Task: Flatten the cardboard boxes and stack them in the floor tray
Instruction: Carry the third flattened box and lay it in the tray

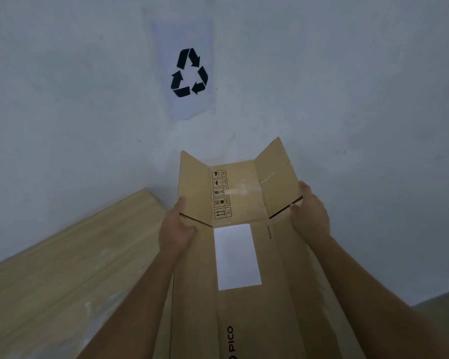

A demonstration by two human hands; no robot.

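A brown cardboard box (283,294), flattened, stretches away from me through the lower middle of the view, with a white label and "PICO" printed on it. Its far end flaps stand up, the side ones angled outward, with handling symbols on the middle one. My left hand (175,230) grips the box's left edge just below the left flap. My right hand (310,211) grips the right edge at the base of the right flap. No floor tray is in view.
A grey wall fills the background, with a paper sheet bearing a black recycling symbol (189,72) taped to it. A light wooden board (62,268) lies at the lower left, next to the box.
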